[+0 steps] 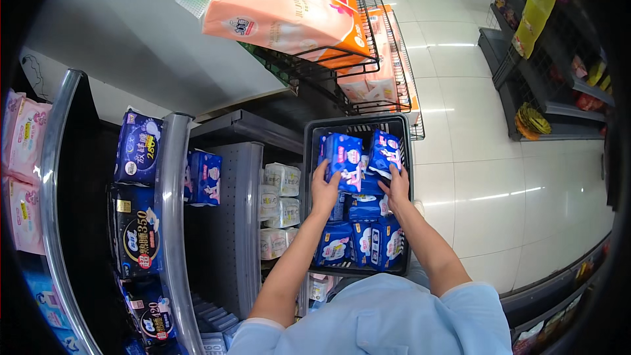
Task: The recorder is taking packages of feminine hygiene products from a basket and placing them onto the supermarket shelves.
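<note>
A black plastic basket before me holds several blue packs of sanitary pads. My left hand grips the lower left edge of a blue pad pack, which lies over others in the basket's upper part. Beside it on the right, my right hand holds the lower end of a second, tilted blue pack, fingers on its right side. The two packs are slightly apart. More blue packs stand along the basket's near end.
Left are shelves with clear front strips, dark pad packs, a blue pack and white packs. Wire racks with orange tissue packs stand beyond the basket. Tiled floor and another shelf unit lie right.
</note>
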Motion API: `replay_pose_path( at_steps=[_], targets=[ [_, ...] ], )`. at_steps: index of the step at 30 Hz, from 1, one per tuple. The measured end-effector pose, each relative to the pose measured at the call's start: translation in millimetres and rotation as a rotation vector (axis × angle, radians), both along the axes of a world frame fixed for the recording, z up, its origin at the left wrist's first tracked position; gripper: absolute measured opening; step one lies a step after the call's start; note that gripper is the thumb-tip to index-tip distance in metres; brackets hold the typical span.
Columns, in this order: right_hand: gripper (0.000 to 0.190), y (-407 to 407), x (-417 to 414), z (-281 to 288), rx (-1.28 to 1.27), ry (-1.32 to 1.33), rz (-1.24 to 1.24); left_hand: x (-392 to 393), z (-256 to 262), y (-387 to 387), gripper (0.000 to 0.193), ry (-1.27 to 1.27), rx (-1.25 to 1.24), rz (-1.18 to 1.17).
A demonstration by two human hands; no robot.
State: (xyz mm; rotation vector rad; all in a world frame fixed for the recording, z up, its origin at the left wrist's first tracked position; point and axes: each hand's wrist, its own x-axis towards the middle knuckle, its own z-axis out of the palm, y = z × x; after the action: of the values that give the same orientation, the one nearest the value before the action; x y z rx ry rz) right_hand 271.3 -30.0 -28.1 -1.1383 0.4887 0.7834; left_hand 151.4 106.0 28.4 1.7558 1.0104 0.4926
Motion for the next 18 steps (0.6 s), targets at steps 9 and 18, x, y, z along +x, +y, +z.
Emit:
replay_pose_path(
  at_steps=[9,18],
  targets=[
    [0.050,-47,-42,-26,-0.225,-0.171,0.248,2,-6,-11,0.064,0.282,0.372,-0.190],
    [0.031,-115,-72,23,-0.379,-1.201,0.739,-89,136,69,0.059,0.309,1.228,-0.020]
  ],
)
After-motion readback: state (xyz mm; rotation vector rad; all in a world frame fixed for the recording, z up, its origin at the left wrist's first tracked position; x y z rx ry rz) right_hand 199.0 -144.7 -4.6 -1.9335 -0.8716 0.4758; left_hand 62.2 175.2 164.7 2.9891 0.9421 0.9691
